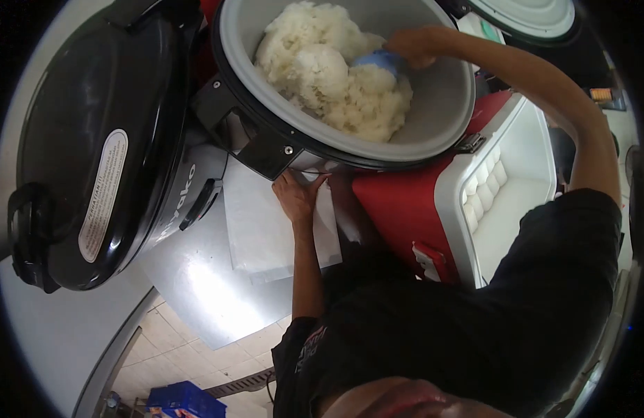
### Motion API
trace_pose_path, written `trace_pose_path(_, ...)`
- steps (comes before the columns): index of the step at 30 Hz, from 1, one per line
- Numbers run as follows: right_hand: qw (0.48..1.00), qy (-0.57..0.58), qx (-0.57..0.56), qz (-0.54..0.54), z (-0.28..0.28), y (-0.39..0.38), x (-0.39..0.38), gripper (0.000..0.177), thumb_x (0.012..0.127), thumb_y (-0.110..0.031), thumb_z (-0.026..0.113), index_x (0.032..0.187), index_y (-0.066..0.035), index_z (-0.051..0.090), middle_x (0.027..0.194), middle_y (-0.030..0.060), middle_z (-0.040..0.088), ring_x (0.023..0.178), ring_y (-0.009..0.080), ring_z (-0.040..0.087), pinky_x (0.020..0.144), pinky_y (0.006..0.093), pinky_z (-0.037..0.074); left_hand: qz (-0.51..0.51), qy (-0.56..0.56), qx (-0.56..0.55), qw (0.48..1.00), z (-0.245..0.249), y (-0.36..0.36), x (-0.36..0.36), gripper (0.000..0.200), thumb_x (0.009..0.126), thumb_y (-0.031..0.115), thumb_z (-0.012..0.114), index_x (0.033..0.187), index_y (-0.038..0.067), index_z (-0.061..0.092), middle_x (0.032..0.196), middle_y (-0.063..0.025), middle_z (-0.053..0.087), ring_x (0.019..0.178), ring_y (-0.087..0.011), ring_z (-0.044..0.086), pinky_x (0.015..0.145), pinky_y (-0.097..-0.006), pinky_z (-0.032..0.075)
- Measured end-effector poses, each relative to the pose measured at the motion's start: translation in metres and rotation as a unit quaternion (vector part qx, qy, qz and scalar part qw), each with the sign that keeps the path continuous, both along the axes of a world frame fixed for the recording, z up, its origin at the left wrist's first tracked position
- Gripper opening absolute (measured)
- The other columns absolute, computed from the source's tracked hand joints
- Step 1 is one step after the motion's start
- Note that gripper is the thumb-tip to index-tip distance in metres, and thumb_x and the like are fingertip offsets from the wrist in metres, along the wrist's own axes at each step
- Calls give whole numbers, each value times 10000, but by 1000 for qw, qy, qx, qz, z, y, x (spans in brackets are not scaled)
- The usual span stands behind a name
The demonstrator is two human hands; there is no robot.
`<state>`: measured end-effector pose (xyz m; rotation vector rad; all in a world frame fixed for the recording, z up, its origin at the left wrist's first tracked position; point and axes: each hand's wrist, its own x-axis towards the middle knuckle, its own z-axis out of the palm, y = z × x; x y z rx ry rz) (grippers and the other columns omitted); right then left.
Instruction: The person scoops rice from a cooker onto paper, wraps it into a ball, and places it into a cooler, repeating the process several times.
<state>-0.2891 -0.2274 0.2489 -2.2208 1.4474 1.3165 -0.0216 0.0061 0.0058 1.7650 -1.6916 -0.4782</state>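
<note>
My right hand (414, 46) is closed around a blue scoop (379, 61), which is pushed into the white cooked rice (329, 76). The rice is heaped in the grey inner pot (433, 104) of a large open rice cooker. My left hand (294, 198) lies on a stack of white paper sheets (259, 233), just below the cooker's black handle bracket (270, 157). Its thumb is spread from the fingers, and the fingertips are partly hidden near the cooker's side. Under the paper is a shiny metal table (214, 292).
A closed black-lidded rice cooker (99, 104) stands at the left. To the right is an open red cooler box (405, 202) with a white interior. A round lid (531, 14) shows at the top right. A blue crate (186, 398) sits on the tiled floor below.
</note>
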Motion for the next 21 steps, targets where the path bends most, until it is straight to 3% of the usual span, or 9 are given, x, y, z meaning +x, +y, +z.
trace_pose_path(3,995,-2,80,66,-2,26,12,532,744,-25,552,1265,9,450,1053,250,593,1025,368,574,871,443,463,-3,16,50,999,5,2,4,1312,524,575,801,1410,-111,117,1145,-282,516,1020,-405,495,867,-450,399)
trace_pose_path(6,979,-170,95,54,-5,59,32,535,728,12,510,1259,7,452,961,242,612,931,375,606,786,434,492,-6,31,95,995,8,-1,5,1306,525,567,804,1407,-114,123,1158,-282,506,1021,-405,494,873,-447,396)
trace_pose_path(9,976,-171,138,-8,3,68,71,509,754,0,501,1261,5,452,837,193,622,720,313,627,615,398,509,-5,30,108,994,11,-1,4,1306,522,559,811,1406,-116,126,1165,-277,504,1026,-401,494,882,-440,392)
trace_pose_path(12,941,-208,211,-167,8,71,77,465,792,-30,522,1251,15,461,767,142,614,554,202,573,473,330,472,-5,17,54,998,4,-1,3,1310,515,552,820,1406,-116,130,1170,-274,504,1038,-400,493,896,-436,387)
trace_pose_path(15,829,-307,321,-340,29,71,78,489,824,-83,538,1296,6,448,772,117,612,517,128,522,453,290,448,-2,-10,16,1000,-9,-5,3,1313,510,544,829,1406,-116,132,1186,-281,498,1054,-403,490,913,-436,383)
trace_pose_path(17,807,-435,82,-391,59,65,79,532,840,-127,546,1346,-17,426,668,84,595,500,122,511,442,278,437,-6,-28,21,999,-11,6,5,1313,509,538,834,1407,-115,132,1198,-286,493,1062,-405,488,921,-437,380)
trace_pose_path(19,910,-353,-138,-167,74,45,72,559,859,-147,536,1392,-65,390,671,108,612,511,181,549,481,335,477,-2,6,35,999,-4,0,3,1292,524,500,847,1407,-115,133,1234,-293,473,1087,-403,474,933,-436,375)
trace_pose_path(20,910,-353,-139,-167,81,42,66,559,859,-147,536,1392,-65,390,671,108,612,511,181,549,481,335,477,-3,6,34,999,0,1,3,1292,524,500,847,1407,-115,133,1234,-293,473,1087,-403,474,933,-436,375)
trace_pose_path(21,943,-267,-197,5,91,40,60,584,828,-125,523,1392,-67,384,728,142,620,602,256,587,542,389,481,-4,17,53,998,3,1,4,1291,526,490,850,1408,-114,127,1238,-288,472,1089,-402,473,935,-438,372)
